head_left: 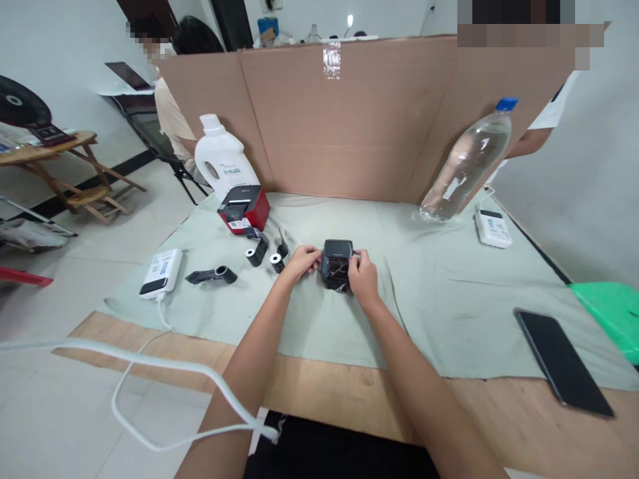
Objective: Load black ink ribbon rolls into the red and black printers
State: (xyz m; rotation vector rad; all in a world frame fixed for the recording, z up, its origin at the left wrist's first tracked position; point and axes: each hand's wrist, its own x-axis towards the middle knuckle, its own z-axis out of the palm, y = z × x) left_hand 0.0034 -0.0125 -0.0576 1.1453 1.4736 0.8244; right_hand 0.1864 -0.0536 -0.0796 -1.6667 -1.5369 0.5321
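A small black box-shaped device (pixel 338 249), which looks like a compact printer, stands on the cloth in front of me. Glossy black film (pixel 338 273) covers its near side and hangs loosely at the bottom. My left hand (pixel 303 261) is closed, its fingertips at the device's left edge. On the opposite side, my right hand (pixel 363 274) grips the right edge with thumb and fingers. Left of my left hand lie black rolls with white cores (pixel 257 253) (pixel 277 263), trailing strips. Another black roll (pixel 225 273) rests on its side, farther left.
Behind the rolls sit a red-and-black printer (pixel 247 207) and a white jug (pixel 224 156). White power banks (pixel 162 273) (pixel 493 227) flank the cloth. A water bottle (pixel 469 166) leans on the cardboard partition (pixel 344 126). A phone (pixel 564 362) lies front right; a white cable (pixel 190 367) crosses front left.
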